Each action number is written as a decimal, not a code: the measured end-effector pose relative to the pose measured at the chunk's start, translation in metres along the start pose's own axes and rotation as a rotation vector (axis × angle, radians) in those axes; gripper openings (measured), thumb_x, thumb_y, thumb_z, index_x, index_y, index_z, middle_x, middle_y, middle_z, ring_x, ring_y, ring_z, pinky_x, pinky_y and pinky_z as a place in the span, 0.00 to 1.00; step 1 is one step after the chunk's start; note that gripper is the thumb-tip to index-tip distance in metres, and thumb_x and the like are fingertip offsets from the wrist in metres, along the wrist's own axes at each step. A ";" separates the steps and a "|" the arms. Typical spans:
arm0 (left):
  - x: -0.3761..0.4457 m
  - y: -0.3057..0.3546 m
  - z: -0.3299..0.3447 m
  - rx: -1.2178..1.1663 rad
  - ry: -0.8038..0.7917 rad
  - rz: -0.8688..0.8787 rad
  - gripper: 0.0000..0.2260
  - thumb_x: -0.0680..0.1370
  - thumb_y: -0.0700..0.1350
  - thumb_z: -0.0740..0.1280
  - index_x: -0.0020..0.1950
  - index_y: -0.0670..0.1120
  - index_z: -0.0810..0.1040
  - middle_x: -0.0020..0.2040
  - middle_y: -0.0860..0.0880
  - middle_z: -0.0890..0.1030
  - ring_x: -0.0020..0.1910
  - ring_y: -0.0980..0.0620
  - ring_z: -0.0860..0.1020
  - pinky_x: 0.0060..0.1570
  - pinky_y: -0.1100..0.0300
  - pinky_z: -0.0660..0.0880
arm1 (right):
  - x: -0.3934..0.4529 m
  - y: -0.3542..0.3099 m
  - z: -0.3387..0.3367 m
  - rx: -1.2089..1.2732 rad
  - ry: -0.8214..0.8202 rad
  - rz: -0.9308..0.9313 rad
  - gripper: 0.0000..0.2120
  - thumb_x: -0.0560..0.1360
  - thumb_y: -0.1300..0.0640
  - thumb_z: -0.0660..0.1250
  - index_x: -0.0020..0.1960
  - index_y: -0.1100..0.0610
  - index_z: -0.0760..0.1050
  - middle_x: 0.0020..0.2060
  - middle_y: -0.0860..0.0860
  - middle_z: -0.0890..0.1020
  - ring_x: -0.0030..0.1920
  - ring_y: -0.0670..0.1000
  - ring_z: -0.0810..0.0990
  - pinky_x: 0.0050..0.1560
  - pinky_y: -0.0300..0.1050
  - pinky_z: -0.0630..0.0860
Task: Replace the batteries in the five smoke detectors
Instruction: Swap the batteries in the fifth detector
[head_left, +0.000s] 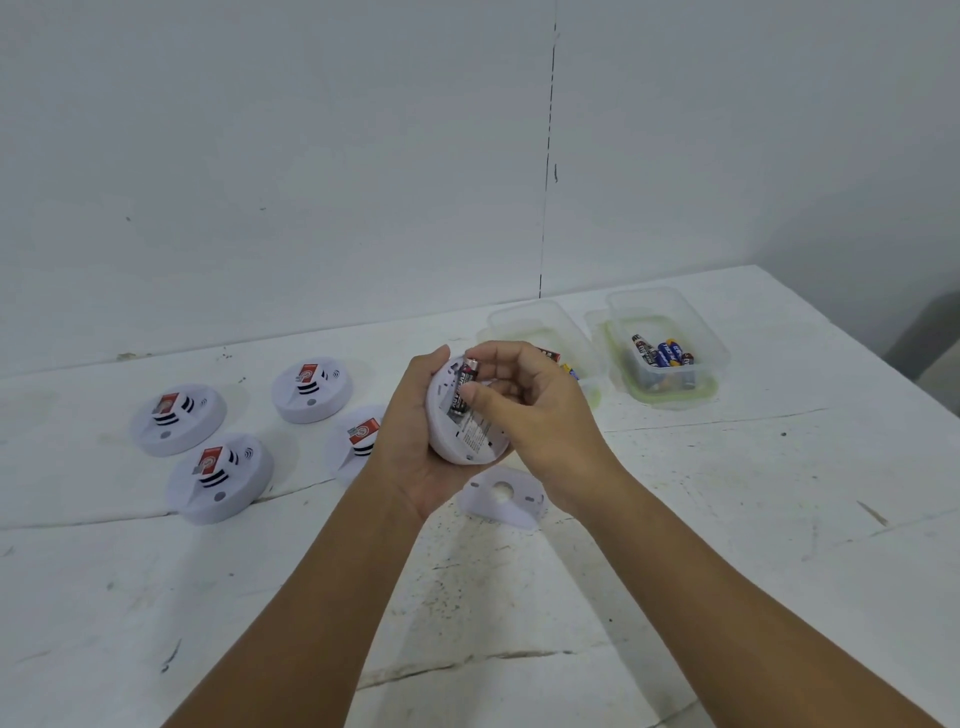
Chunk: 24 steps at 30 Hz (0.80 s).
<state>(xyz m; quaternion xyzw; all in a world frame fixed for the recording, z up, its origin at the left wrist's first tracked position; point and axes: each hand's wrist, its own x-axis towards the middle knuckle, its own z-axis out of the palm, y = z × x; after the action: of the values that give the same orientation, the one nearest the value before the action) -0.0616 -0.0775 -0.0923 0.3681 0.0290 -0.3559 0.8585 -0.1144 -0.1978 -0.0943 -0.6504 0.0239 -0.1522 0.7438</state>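
Note:
My left hand (415, 441) grips a white round smoke detector (470, 436), turned with its back side towards me. My right hand (524, 400) pinches a black battery (464, 389) with thumb and forefinger at the detector's open compartment. The detector's white back plate (503, 498) lies on the table just below my hands. Several more detectors lie face up at the left: one far left (178, 419), one in front of it (218, 478), one further back (311, 389), one (358, 441) partly hidden by my left wrist.
Two clear plastic tubs stand at the back right of the white table (727, 519): the nearer tub (540, 327) partly hidden behind my right hand, the right tub (667, 353) holding several batteries. A white wall rises behind the table. The table's right edge runs diagonally.

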 end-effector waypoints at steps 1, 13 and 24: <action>0.000 0.000 -0.001 -0.003 0.004 0.002 0.18 0.81 0.56 0.64 0.54 0.43 0.84 0.57 0.42 0.82 0.58 0.43 0.81 0.60 0.47 0.77 | 0.000 0.000 -0.001 0.025 -0.005 0.011 0.14 0.76 0.68 0.74 0.58 0.56 0.82 0.49 0.55 0.86 0.46 0.46 0.81 0.51 0.38 0.80; 0.000 -0.001 0.002 0.035 -0.048 0.009 0.23 0.83 0.56 0.61 0.48 0.41 0.88 0.53 0.40 0.85 0.51 0.43 0.86 0.62 0.46 0.75 | -0.004 0.002 -0.006 0.055 0.018 0.040 0.11 0.75 0.61 0.77 0.57 0.54 0.85 0.48 0.55 0.84 0.47 0.47 0.81 0.52 0.39 0.81; 0.008 -0.006 0.001 0.050 -0.024 0.019 0.18 0.82 0.57 0.65 0.62 0.44 0.80 0.64 0.40 0.78 0.64 0.40 0.76 0.76 0.42 0.63 | -0.003 0.003 -0.014 0.123 0.046 0.088 0.12 0.76 0.61 0.76 0.59 0.54 0.82 0.51 0.57 0.87 0.51 0.52 0.86 0.48 0.42 0.82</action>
<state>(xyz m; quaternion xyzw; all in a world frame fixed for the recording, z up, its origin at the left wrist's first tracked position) -0.0597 -0.0863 -0.0977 0.3853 0.0063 -0.3528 0.8527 -0.1196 -0.2098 -0.0998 -0.5983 0.0603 -0.1355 0.7874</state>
